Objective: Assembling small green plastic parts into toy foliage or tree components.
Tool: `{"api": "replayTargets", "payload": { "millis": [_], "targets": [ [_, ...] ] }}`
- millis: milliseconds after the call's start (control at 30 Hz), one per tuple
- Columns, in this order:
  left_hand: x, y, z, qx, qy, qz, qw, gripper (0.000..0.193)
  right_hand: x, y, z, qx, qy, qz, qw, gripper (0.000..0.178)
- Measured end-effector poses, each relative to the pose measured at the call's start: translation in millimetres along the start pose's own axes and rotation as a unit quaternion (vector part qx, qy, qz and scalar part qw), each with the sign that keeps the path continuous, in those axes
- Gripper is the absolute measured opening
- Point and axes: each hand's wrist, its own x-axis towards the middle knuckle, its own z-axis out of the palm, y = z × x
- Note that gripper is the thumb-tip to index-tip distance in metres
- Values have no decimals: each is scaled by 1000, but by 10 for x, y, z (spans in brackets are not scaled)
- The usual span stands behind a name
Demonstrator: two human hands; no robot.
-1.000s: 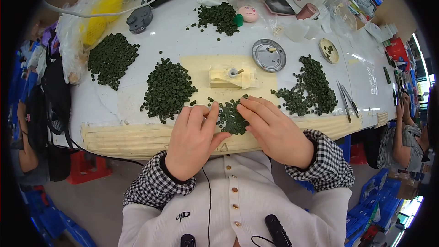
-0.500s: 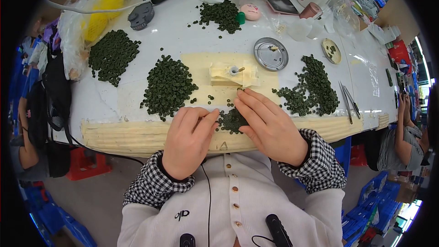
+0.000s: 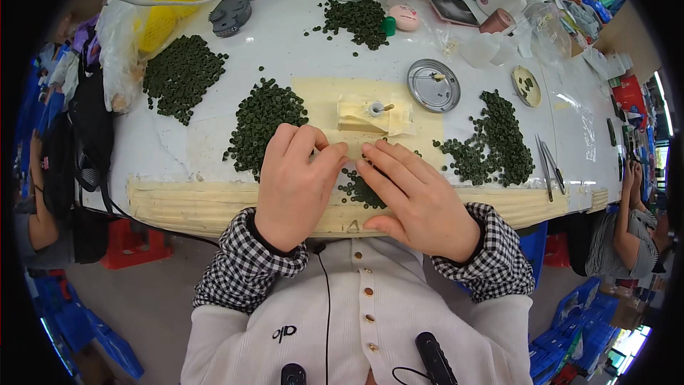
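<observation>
Over the near edge of the table, my left hand (image 3: pixel 296 189) has its fingers curled, thumb and forefinger drawn together; whatever it pinches, if anything, is too small to make out. Facing it, my right hand (image 3: pixel 424 203) lies with long fingers stretched out, their tips close to the left fingertips. A small heap of dark green ring-like pieces (image 3: pixel 362 190) sits between the hands, partly hidden under the right one. Just beyond the fingertips stands a tape-covered block (image 3: pixel 360 122) with a round metal fitting and a short peg. Left of it spreads a larger heap of green pieces (image 3: pixel 267 117).
More green heaps lie at far left (image 3: pixel 184 78), at the back (image 3: pixel 360 21) and at right (image 3: pixel 502 139). A round metal lid (image 3: pixel 433 85), a small dish (image 3: pixel 526 86) and tweezers (image 3: pixel 547 167) are on the right. Plastic bags (image 3: pixel 117 64) crowd the left edge.
My left hand has moved forward, away from me, and now covers part of the larger left heap. My right thumb has shifted nearer to me. The whole view has slid slightly.
</observation>
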Motion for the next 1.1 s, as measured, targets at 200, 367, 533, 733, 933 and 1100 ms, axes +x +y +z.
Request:
{"api": "replayTargets", "payload": {
  "millis": [200,367,533,733,933,1100],
  "targets": [
    [-4,-30,17,-6,9,-8,1000,13,-133,31,-23,-11,-45,-6,999,70],
    [-26,-82,-71,3,51,-28,998,14,-132,-37,-78,-2,-19,-12,1000,64],
    [-64,-153,-190,15,84,-63,994,12,159,-126,262,-101,39,-118,987,45],
    [-114,-192,-208,7,75,-78,994,9,-7,-57,246,-107,47,-97,988,39],
    [-102,-184,-160,3,79,-74,994,9,239,-175,278,-32,60,-18,998,45],
    [-113,-190,-169,6,72,-61,996,10,168,-150,327,-72,29,-49,996,48]
  ]
}}
